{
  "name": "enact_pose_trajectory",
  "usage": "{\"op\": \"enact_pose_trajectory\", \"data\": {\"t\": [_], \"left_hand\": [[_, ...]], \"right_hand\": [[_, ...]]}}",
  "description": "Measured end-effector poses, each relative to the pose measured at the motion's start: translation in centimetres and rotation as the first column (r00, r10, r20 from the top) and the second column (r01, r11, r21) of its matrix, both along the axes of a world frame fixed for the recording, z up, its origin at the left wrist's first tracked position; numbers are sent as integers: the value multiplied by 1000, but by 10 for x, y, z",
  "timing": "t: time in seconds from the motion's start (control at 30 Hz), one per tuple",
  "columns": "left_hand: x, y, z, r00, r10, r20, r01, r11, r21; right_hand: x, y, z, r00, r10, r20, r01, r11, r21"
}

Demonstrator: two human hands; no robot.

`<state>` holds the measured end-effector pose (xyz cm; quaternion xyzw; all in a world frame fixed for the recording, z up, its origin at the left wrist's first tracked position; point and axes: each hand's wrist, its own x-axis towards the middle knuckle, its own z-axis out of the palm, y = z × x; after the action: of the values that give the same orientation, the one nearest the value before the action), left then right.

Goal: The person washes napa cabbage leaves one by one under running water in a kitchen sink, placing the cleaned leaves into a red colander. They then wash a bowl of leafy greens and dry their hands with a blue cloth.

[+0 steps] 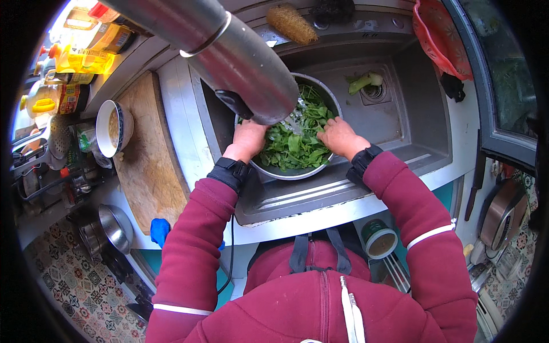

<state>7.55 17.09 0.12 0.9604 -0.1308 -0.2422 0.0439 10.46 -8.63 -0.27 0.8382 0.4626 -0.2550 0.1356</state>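
A round metal basin (pixel 288 175) stands in the left part of the grey sink, full of leafy greens (pixel 296 150). From the faucet (pixel 257 77) overhead, water (pixel 293 125) runs onto the leaves. My left hand (pixel 248 139) is at the basin's left side, its fingertips hidden behind the faucet head and among leaves. On the opposite side my right hand (pixel 341 136) reaches over the rim, fingers bent against the greens. Whether either hand grips leaves is not visible.
A vegetable stub (pixel 364 83) lies by the sink drain (pixel 375 92). At left, a bowl (pixel 112 128) sits on a wooden cutting board (pixel 150 171). A loofah (pixel 292 25) rests behind the sink (pixel 422 120). A red plastic basket (pixel 444 43) and an open window frame (pixel 480 85) stand right.
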Motion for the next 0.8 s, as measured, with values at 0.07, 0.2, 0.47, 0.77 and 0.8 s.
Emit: {"op": "enact_pose_trajectory", "data": {"t": [0.07,0.2,0.47,0.77,0.8], "left_hand": [[-5,-2,2,995,79,59,-81,996,28],[-33,-17,8,990,-132,-58,126,987,-101],[0,-2,-5,969,50,240,2,977,-212],[-1,-4,21,960,110,258,-60,980,-191],[5,-6,16,963,96,253,-39,975,-220]], "right_hand": [[-5,-3,10,999,46,-27,-47,999,-14],[-3,-5,20,973,-147,-179,164,983,83],[22,18,-3,971,-159,-177,167,985,32],[-12,-26,56,951,-288,-111,307,839,449],[-12,-27,63,933,-335,-129,356,808,469]]}}
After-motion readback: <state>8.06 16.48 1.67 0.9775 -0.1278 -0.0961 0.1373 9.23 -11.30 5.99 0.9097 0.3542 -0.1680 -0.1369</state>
